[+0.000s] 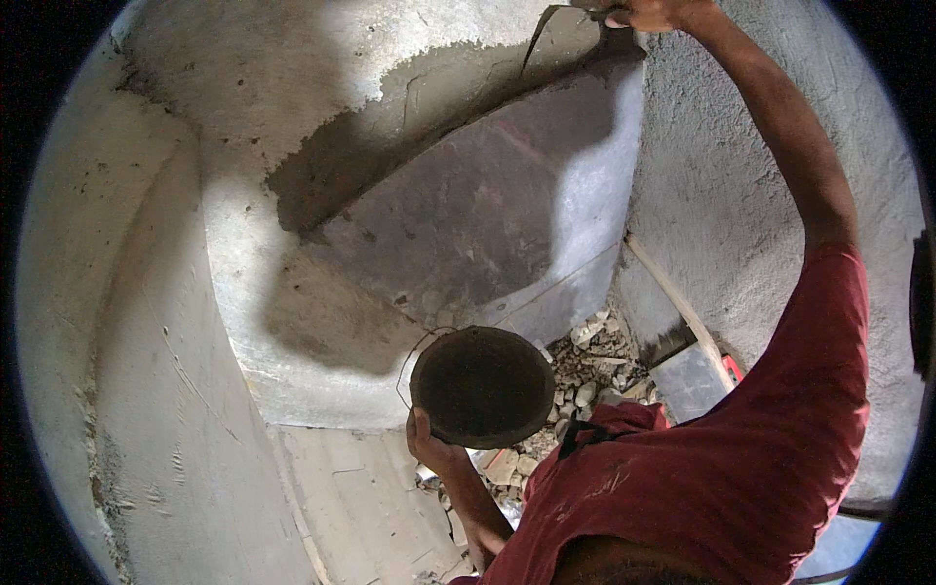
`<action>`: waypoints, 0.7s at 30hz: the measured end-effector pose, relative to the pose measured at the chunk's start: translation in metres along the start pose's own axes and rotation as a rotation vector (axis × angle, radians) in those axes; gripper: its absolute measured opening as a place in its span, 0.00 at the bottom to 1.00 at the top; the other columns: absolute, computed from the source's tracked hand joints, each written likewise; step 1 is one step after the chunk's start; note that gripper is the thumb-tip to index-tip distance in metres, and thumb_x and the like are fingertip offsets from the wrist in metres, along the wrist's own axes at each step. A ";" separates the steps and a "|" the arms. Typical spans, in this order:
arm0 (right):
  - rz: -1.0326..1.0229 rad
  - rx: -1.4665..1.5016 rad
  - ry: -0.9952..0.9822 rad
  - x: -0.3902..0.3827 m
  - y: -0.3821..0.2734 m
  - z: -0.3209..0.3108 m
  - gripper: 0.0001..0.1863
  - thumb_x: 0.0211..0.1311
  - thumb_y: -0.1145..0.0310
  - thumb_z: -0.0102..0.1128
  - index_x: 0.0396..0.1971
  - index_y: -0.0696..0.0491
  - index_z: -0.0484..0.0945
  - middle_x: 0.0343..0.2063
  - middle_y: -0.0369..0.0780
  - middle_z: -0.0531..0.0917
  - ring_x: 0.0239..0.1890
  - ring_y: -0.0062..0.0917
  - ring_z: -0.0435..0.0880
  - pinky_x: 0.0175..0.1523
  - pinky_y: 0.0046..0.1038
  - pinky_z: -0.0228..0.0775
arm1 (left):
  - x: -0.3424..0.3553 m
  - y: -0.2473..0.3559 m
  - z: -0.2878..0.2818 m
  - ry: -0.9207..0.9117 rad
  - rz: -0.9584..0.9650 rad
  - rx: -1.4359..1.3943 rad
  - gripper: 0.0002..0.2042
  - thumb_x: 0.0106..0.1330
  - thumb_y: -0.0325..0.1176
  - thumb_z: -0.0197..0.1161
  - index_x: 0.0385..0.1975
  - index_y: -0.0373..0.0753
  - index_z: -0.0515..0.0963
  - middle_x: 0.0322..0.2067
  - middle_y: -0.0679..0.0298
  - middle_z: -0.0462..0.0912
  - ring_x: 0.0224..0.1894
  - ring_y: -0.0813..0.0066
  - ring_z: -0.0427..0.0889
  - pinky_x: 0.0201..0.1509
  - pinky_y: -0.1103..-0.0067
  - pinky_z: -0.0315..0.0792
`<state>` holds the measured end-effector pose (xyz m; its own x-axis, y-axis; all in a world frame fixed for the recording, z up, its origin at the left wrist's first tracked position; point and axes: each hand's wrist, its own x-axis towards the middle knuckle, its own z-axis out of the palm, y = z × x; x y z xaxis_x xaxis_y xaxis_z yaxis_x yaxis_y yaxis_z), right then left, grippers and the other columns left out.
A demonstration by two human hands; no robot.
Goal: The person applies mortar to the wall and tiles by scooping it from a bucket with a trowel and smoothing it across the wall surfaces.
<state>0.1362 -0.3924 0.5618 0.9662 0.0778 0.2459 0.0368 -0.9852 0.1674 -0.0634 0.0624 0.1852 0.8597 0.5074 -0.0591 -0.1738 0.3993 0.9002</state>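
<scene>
My left hand (431, 447) grips the near left side of a round, dark bucket (483, 388), tilted so that its mouth faces up toward me. Its thin wire handle hangs out at the left, and the inside is too dark to make out any contents. Stretched far up and right, my right hand (655, 14) is closed around what looks like a trowel (567, 41), its handle mostly hidden by the fingers and the frame's edge. The blade lies against a strip of wet grey mortar (336, 161) above the slanted edge of a smooth grey slab (468, 195).
Rough grey plastered wall (721, 146) rises at the right, with a pale curved wall (146, 292) on the left. Broken stones and rubble (585, 380) lie below the slab. A wooden stick (678, 302) leans near a grey board (682, 380).
</scene>
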 end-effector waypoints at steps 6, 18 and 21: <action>-0.059 -0.289 0.064 0.011 0.021 -0.001 0.14 0.57 0.58 0.56 0.39 0.47 0.81 0.38 0.42 0.83 0.45 0.37 0.80 0.50 0.40 0.70 | -0.003 0.005 0.014 0.067 0.011 0.051 0.15 0.65 0.35 0.52 0.40 0.28 0.78 0.38 0.51 0.81 0.37 0.61 0.81 0.42 0.69 0.75; -0.114 -0.336 -0.011 -0.001 -0.034 -0.050 0.15 0.55 0.62 0.55 0.40 0.51 0.82 0.40 0.46 0.83 0.47 0.39 0.79 0.54 0.40 0.68 | 0.007 -0.007 0.008 0.012 0.170 0.318 0.17 0.68 0.37 0.51 0.40 0.26 0.78 0.36 0.54 0.82 0.36 0.63 0.81 0.40 0.71 0.75; -0.603 -0.441 0.677 0.026 -0.040 0.018 0.15 0.55 0.62 0.54 0.36 0.55 0.83 0.33 0.47 0.84 0.41 0.42 0.81 0.55 0.40 0.67 | 0.005 -0.007 0.016 -0.045 0.208 0.249 0.18 0.67 0.37 0.51 0.40 0.23 0.77 0.36 0.52 0.81 0.36 0.63 0.80 0.40 0.72 0.74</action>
<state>0.1640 -0.3537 0.5441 0.4641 0.7498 0.4716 0.2414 -0.6193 0.7471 -0.0500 0.0494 0.1853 0.8395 0.5218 0.1512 -0.2297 0.0886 0.9692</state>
